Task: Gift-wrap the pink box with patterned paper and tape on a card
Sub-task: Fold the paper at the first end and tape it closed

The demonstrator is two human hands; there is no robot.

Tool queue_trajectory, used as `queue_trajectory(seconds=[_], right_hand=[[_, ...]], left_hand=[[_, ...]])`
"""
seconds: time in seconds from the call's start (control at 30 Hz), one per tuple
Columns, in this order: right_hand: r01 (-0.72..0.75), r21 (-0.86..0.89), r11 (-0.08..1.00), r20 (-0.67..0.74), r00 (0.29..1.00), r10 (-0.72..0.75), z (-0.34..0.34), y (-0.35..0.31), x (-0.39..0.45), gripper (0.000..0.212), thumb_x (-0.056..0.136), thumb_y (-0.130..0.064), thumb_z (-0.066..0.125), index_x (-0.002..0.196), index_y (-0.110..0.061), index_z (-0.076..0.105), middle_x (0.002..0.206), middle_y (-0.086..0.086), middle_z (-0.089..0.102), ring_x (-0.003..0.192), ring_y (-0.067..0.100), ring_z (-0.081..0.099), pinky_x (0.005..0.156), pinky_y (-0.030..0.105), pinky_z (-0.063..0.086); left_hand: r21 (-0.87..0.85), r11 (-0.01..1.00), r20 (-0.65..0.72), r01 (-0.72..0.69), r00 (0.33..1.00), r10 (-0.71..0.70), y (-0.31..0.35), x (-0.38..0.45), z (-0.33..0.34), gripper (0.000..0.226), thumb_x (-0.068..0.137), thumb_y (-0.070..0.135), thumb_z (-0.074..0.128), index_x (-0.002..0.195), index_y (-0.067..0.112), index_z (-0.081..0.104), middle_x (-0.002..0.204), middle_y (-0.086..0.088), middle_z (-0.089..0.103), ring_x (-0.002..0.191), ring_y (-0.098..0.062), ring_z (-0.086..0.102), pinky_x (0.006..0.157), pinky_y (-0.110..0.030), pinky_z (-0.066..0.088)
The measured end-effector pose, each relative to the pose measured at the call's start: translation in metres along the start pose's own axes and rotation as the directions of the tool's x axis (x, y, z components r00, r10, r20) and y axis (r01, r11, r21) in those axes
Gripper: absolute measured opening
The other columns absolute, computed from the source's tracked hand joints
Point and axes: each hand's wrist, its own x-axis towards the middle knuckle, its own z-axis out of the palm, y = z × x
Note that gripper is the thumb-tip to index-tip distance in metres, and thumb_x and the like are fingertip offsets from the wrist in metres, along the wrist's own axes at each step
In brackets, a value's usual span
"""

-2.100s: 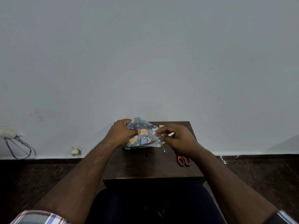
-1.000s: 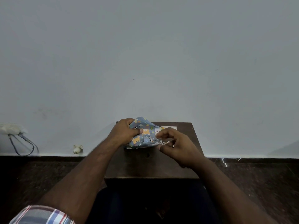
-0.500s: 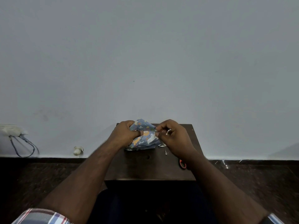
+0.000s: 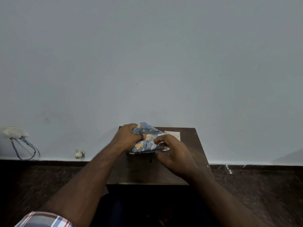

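Because the patterned paper [image 4: 146,141] is bunched loosely around the box rather than lying flat, your left hand [image 4: 127,138] has to act as the clamp: its fingers are curled over the far left side of the bundle and the thumb presses across the printed face, which keeps the folds from springing open. The bundle sits at the far middle of the small dark surface [image 4: 141,171], tipped up on its near edge so that the right-hand end faces your other hand. No pink shows anywhere, so the box is either fully covered or hidden; you cannot confirm from here how squarely it lies inside. Your right hand [image 4: 173,151] is half closed at that right end, fingertips pinching a pale scrap at the paper's edge; it may be a strip of tape or the white underside of a flap, and the view is too small to tell which. That pinch looks like the work of tucking or sealing the end fold. The card [image 4: 172,134] lies flat just beyond your right hand, near the back edge of the surface, within reach yet clear of the folding, which suits a step that seems not yet begun.
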Motion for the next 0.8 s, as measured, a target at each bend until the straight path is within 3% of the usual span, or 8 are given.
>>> queue_trajectory(seconds=[0.1,0.2,0.3,0.43,0.53,0.73,0.8], right_hand=[[0.016,-0.149,0.989,0.023,1.0,-0.013,0.006,-0.003,0.0,0.033,0.089,-0.021,0.072,0.122,-0.023,0.065,0.118,-0.005,0.068,0.107,0.01,0.061,0.089,0.026,0.05],[0.136,-0.287,0.948,-0.017,0.989,-0.147,0.013,-0.004,0.003,0.024,0.091,-0.017,0.066,0.114,-0.019,0.07,0.103,0.0,0.075,0.093,0.02,0.07,0.075,0.032,0.056],[0.172,-0.291,0.941,-0.04,0.981,-0.192,0.013,-0.004,0.004,0.022,0.088,-0.014,0.065,0.109,-0.018,0.071,0.096,0.0,0.077,0.083,0.019,0.072,0.064,0.03,0.058],[0.15,-0.296,0.943,-0.015,0.987,-0.161,0.01,-0.001,0.005,0.028,0.089,-0.014,0.069,0.117,-0.022,0.069,0.107,-0.002,0.075,0.093,0.017,0.069,0.07,0.024,0.052],[0.142,-0.313,0.939,0.024,0.99,-0.142,0.008,0.005,0.003,0.031,0.092,-0.017,0.069,0.122,-0.022,0.065,0.117,-0.003,0.07,0.101,0.017,0.065,0.076,0.028,0.053],[0.157,-0.393,0.906,0.012,0.986,-0.166,0.008,0.013,0.0,0.034,0.084,-0.01,0.074,0.117,-0.018,0.068,0.101,0.002,0.075,0.084,0.025,0.072,0.061,0.035,0.059],[0.184,-0.418,0.89,0.02,0.981,-0.194,0.007,0.013,0.003,0.032,0.083,-0.008,0.076,0.113,-0.016,0.07,0.099,0.003,0.075,0.085,0.024,0.07,0.063,0.033,0.057]], left_hand=[[0.008,1.0,0.002,-0.001,1.0,0.001,0.002,0.0,0.001,0.008,0.084,0.017,0.077,0.089,0.016,0.071,0.085,-0.004,0.075,0.086,-0.026,0.071,0.078,-0.043,0.056],[0.013,1.0,-0.002,0.016,1.0,-0.016,0.003,0.0,0.0,0.01,0.083,0.016,0.077,0.091,0.013,0.072,0.087,-0.006,0.074,0.086,-0.026,0.07,0.078,-0.041,0.055],[0.015,1.0,0.003,0.004,1.0,-0.004,0.002,0.001,0.0,0.008,0.084,0.015,0.076,0.085,0.02,0.069,0.081,-0.001,0.071,0.079,-0.022,0.066,0.071,-0.035,0.051],[0.022,1.0,0.007,0.003,1.0,-0.003,0.001,0.002,0.001,0.009,0.085,0.019,0.077,0.092,0.018,0.071,0.085,0.001,0.072,0.082,-0.02,0.068,0.074,-0.035,0.053],[0.014,1.0,0.007,0.005,1.0,-0.006,0.001,0.002,0.0,0.012,0.084,0.022,0.079,0.092,0.02,0.071,0.087,0.001,0.074,0.085,-0.02,0.07,0.079,-0.04,0.056],[0.021,1.0,0.008,0.009,1.0,-0.009,-0.001,0.001,0.002,0.017,0.084,0.023,0.078,0.099,0.017,0.073,0.089,0.0,0.074,0.087,-0.021,0.07,0.083,-0.045,0.057],[0.02,1.0,0.006,0.006,1.0,-0.006,-0.001,0.0,0.002,0.017,0.085,0.023,0.078,0.1,0.017,0.073,0.09,0.0,0.074,0.087,-0.021,0.07,0.084,-0.046,0.058]])
